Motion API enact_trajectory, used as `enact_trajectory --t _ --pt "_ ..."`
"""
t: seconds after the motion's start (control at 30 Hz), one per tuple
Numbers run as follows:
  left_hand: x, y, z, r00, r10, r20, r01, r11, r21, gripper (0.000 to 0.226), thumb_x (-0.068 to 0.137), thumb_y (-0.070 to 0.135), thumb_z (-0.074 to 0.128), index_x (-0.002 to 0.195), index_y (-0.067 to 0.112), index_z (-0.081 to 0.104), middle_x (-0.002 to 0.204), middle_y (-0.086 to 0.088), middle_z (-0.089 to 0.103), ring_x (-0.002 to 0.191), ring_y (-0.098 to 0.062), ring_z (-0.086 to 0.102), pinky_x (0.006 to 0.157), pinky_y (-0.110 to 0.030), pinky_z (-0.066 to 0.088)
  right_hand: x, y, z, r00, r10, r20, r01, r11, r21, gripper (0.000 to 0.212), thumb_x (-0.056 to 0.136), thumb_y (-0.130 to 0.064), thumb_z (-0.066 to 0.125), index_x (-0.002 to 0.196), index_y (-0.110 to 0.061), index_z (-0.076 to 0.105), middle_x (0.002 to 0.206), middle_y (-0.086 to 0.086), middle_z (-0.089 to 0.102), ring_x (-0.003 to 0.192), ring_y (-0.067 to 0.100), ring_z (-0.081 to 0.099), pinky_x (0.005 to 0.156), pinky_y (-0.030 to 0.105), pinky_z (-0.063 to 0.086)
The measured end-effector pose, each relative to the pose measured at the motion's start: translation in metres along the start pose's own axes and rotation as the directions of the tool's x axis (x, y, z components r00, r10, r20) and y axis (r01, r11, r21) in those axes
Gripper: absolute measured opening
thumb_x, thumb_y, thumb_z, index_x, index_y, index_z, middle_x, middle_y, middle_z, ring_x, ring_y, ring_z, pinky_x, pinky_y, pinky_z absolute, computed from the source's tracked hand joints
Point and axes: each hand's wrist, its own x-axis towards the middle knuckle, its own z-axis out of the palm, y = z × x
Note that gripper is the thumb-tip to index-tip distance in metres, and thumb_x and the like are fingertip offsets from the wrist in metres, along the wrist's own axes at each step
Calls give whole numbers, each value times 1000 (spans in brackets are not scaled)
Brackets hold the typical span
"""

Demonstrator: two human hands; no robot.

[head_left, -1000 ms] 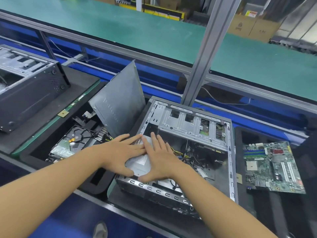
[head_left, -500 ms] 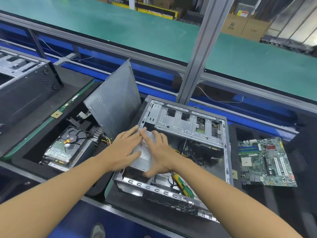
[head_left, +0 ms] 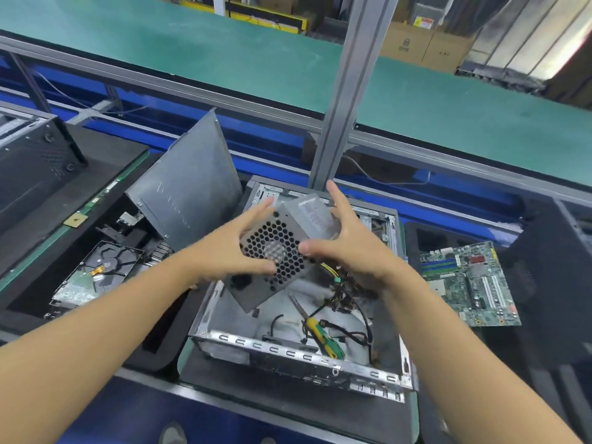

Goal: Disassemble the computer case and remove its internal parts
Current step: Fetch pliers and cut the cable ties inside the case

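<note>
power supply (head_left: 267,240) now aloft, edges blurred

power supply (head_left: 275,251): matt perforated grey metal | computer case (head_left: 288,350): bare shiny steel

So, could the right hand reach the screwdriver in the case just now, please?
Probably not yet: the right hand, with the left hand, grips the power supply above the case. The screwdriver lies uncovered on the case floor, so once freed it likely could.
</note>
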Motion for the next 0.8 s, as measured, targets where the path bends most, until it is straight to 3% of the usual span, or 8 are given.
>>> enact_trajectory --t 0.1,0.2,0.27,0.37,0.43,0.53,0.67,0.8 --pt "-8 41 -19 986 92 -141 -67 983 173 129 47 77 81 148 64 2 133 57 31 118 26 42 102 -24 40 7 -23 -4 998 30 -50 -21 985 172 134 48 -35 90 156 -48 12 146 11 48 106 20 70 72 25 57" --pt "-16 70 -22 950 181 -253 -27 858 513 143 38 94 66 148 57 -17 152 29 32 125 0 50 92 -43 49 12 -47 -6 985 75 -153 -34 968 250 134 43 -41 87 157 -42 16 148 13 48 120 28 60 91 48 53" --pt "-17 75 -17 919 243 -310 37 732 681 139 48 89 64 151 47 -19 148 14 39 115 -14 58 73 -40 47 14 -55 -6 980 96 -175 -48 964 260 128 48 -41 87 157 -41 18 147 9 48 121 27 57 94 55 53" --pt "-18 72 -14 883 292 -368 48 722 690 120 61 72 62 156 38 -3 141 15 44 109 -17 59 73 -38 45 18 -53 -7 986 136 -100 -108 964 242 101 59 -49 82 148 -34 38 136 0 52 117 24 56 88 55 57" --pt "-20 68 -18 870 273 -410 50 779 625 111 60 69 63 154 43 10 143 18 46 109 -14 56 80 -41 48 20 -39 -12 985 164 55 -173 956 238 90 61 -66 77 140 -30 51 134 1 60 122 27 57 97 56 52" --pt "-30 59 -31 856 163 -490 98 881 464 100 56 72 65 145 54 21 128 24 53 100 -10 53 81 -39 48 24 -2 -17 983 159 94 -180 943 281 97 68 -78 65 149 -32 39 142 3 57 133 22 49 107 48 38" --pt "-49 41 -56 797 72 -600 131 949 287 98 54 74 68 140 57 25 119 22 48 99 -14 55 83 -43 50 29 57 -7 993 101 -63 -115 951 -287 65 90 -42 72 146 -26 44 140 -1 54 131 19 52 100 31 45" --pt "-58 34 -71 739 -3 -673 66 995 68 98 52 72 73 140 52 35 117 18 50 106 -10 55 85 -35 46 42 85 15 999 18 44 23 627 -779 73 89 -43 72 152 -27 39 152 1 40 137 24 39 116 42 33"
